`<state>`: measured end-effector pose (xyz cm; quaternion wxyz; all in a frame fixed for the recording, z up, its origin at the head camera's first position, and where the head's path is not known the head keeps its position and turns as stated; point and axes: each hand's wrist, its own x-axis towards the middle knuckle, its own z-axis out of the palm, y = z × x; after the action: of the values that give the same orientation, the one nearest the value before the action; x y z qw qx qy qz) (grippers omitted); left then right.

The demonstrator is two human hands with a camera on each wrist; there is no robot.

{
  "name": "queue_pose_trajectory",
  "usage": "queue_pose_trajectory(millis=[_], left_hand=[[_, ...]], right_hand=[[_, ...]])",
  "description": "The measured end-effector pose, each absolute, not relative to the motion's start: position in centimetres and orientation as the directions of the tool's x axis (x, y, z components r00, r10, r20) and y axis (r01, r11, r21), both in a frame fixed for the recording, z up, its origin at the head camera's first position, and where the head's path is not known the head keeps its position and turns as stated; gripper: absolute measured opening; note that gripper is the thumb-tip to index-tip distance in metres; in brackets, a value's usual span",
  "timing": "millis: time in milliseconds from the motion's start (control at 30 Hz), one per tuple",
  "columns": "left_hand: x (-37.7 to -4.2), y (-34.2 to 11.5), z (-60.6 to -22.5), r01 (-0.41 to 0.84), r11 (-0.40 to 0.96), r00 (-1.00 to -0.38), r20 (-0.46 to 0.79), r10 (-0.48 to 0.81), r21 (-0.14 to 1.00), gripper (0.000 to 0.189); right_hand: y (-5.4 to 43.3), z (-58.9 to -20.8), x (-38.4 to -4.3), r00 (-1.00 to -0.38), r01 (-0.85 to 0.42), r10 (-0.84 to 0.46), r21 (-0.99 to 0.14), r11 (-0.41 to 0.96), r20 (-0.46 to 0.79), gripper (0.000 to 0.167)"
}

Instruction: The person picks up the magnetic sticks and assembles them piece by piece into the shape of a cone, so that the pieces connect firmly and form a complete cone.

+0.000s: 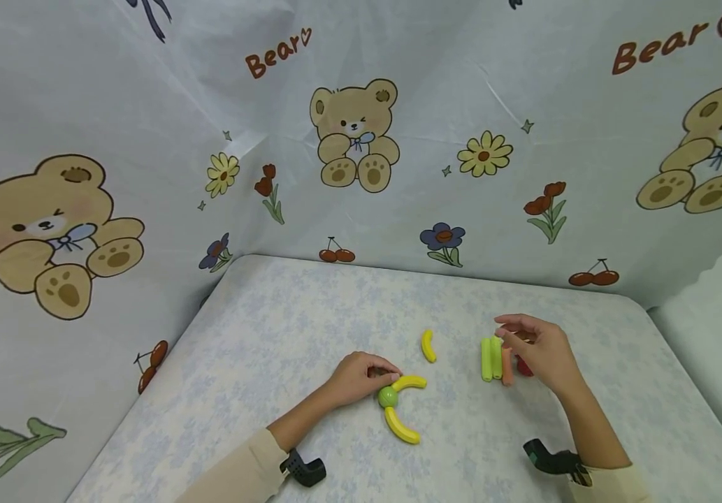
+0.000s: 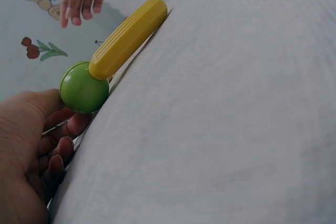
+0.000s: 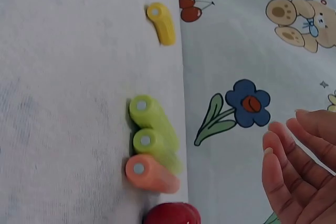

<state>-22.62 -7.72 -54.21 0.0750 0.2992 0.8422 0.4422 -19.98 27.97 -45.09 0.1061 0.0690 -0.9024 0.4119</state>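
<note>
My left hand [image 1: 361,378] holds a glossy green ball [image 1: 388,397] between thumb and fingers, low at the tabletop. Two curved yellow pieces extend from this ball: an upper one [image 1: 409,382] and a lower one [image 1: 402,426]. In the left wrist view, one ribbed yellow piece [image 2: 129,38] meets the green ball [image 2: 85,87]. Raised over the right side, my right hand [image 1: 539,347] has loosely bent fingers and nothing in its grasp. Below it lie two light green sticks [image 1: 486,360], an orange stick [image 1: 507,367] and a rounded red piece [image 1: 525,367], partly hidden by the hand.
A separate curved yellow piece [image 1: 428,346] lies between the hands, farther back. Pale round ends show on the sticks, as on the orange stick [image 3: 138,168]. Behind the patterned table [image 1: 310,307] hangs a bear-print curtain [image 1: 423,202], reaching round to the left.
</note>
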Motion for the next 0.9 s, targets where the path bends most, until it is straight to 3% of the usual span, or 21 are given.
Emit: queue_pose_trajectory(millis=[433,667,900], left_hand=[[-22.7,-7.7,-54.6,0.442,0.422,-0.81,0.151,0.566,0.791,0.018],[-22.6,-7.7,-54.9,0.445,0.417,-0.808,0.154,0.569,0.793,0.02],[-22.6,-7.7,-54.6,0.439,0.413,-0.811,0.154,0.565,0.798,0.018]], right_hand=[[33.1,-46.7,-20.8,-0.962,-0.042,0.141,-0.637,0.77,0.235,0.034],[35.8,-47.6,-20.9,-0.988,-0.031,0.06,-0.57,0.821,0.141,0.045],[37.9,-47.8,-20.8,-1.0,-0.01,-0.026,-0.582,0.813,-0.018,0.055]])
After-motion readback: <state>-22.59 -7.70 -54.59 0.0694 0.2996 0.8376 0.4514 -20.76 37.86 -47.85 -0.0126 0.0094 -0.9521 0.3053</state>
